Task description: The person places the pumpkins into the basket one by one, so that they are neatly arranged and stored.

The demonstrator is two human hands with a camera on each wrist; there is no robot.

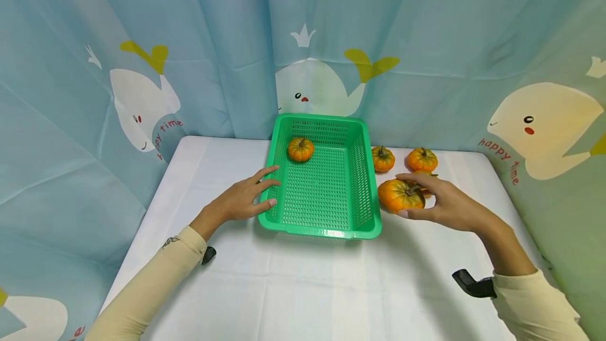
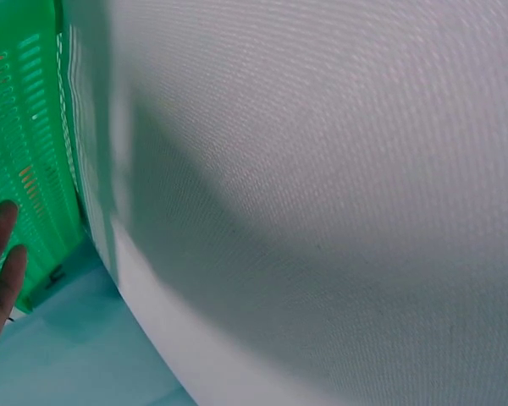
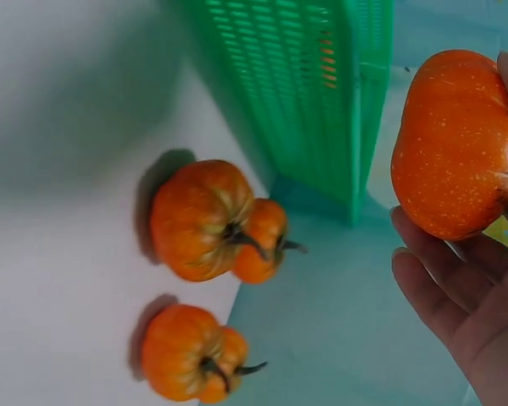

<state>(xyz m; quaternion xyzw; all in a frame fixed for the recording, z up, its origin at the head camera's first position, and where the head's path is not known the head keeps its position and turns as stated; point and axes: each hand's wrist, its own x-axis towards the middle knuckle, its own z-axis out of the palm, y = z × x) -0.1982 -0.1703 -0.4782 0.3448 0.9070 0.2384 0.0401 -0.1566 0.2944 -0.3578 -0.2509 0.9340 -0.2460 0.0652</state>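
My right hand (image 1: pixel 445 204) grips a small orange pumpkin (image 1: pixel 396 197) with a dark stem, between thumb and fingers, just right of the green basket (image 1: pixel 320 233). In the right wrist view this pumpkin (image 3: pixel 455 139) is held up off the table. Several more pumpkins (image 3: pixel 195 216) lie on the cloth below it, partly hidden in the head view by the hand and the held one. Another pumpkin (image 1: pixel 300 150) sits inside the basket, towards its back left. At the basket's left rim, my left hand (image 1: pixel 246 196) has its fingers spread and extended, holding nothing.
A white cloth (image 1: pixel 227 288) covers the table. Behind it and along both sides hangs a blue curtain (image 1: pixel 227 67) with whale prints. The basket stands near the table's back edge, with pumpkins (image 1: pixel 421 159) close to its right wall.
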